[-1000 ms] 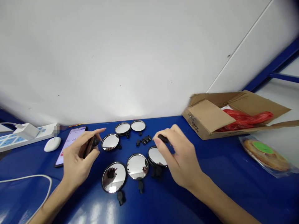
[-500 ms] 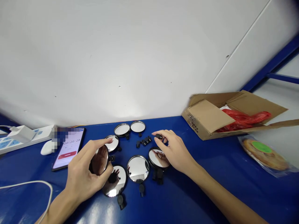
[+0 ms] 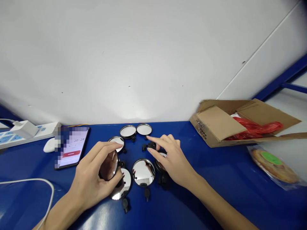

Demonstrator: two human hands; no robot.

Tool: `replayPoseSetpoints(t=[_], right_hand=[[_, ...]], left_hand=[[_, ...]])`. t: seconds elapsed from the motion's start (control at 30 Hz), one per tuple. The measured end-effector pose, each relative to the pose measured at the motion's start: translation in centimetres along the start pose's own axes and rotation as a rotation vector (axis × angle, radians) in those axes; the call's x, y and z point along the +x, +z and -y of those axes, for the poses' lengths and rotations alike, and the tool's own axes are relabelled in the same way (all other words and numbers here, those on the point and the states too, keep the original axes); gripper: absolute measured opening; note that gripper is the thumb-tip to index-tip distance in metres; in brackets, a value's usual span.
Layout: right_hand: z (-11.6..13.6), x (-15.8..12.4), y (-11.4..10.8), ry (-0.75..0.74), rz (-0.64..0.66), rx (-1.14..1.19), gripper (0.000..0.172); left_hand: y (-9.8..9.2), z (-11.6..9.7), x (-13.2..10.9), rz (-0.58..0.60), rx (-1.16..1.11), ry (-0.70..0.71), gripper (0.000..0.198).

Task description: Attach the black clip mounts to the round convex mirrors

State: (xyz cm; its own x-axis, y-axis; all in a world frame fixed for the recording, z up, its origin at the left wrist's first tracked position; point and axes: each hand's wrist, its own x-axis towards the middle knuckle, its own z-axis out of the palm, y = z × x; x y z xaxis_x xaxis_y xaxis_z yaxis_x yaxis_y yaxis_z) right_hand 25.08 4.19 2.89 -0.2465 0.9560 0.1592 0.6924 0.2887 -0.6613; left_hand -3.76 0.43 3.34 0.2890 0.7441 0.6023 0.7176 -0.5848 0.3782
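**Round convex mirror** (image 3: 109, 166): chrome-rimmed, gripped in the left hand (image 3: 88, 182), fingers and thumb curled around its edge, held tilted just above a lower mirror (image 3: 124, 185). Likely light but slick and fragile; best taken by the rim, not the glass.

**Small black plastic fittings** (image 3: 151, 146): clustered mid-table beneath the right hand (image 3: 174, 163), index finger (image 3: 155, 139) stretched out, others bent. Whether it pinches one cannot be told from this view. Stiff and tiny; fingertip work.

**Further mirrors:** two at the back (image 3: 128, 131), one at left (image 3: 117, 142), one central (image 3: 143, 172), one half-hidden under the right hand (image 3: 159, 163).

**Black mirror mounts:** one below the central mirror (image 3: 147, 194), another lower left (image 3: 125, 205).

**Surroundings:** blue table (image 3: 216, 195), phone showing a timer (image 3: 76, 150), power strip (image 3: 45, 130), cardboard box (image 3: 216, 126) holding a red plastic bag (image 3: 254, 127).
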Motion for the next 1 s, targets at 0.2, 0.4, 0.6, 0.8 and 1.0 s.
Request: replayPoseSetpoints(t=[0.2, 0.4, 0.6, 0.8, 1.0], right_hand=[[-0.2, -0.2, -0.5, 0.022, -0.106, 0.033, 0.036], [0.4, -0.7, -0.9, -0.134, -0.155, 0.055, 0.019], [2.6, -2.1, -0.1, -0.457, -0.038, 0.059, 0.008], [3.8, -3.3, 1.5, -0.594, -0.145, -0.11, 0.011], [5.4, -3.0, 1.7, -0.661, -0.15, -0.312, 0.023]], left_hand=[[0.0, -0.1, 0.3, -0.043, 0.008, -0.183, 0.044], [-0.1, -0.2, 0.5, -0.037, 0.037, -0.136, 0.047], [0.5, -1.0, -0.6, 0.046, -0.033, -0.112, 0.057], [1.2, -1.4, -0.9, 0.053, -0.095, -0.086, 0.063], [0.6, -1.3, -0.5, 0.044, -0.114, -0.079, 0.065]])
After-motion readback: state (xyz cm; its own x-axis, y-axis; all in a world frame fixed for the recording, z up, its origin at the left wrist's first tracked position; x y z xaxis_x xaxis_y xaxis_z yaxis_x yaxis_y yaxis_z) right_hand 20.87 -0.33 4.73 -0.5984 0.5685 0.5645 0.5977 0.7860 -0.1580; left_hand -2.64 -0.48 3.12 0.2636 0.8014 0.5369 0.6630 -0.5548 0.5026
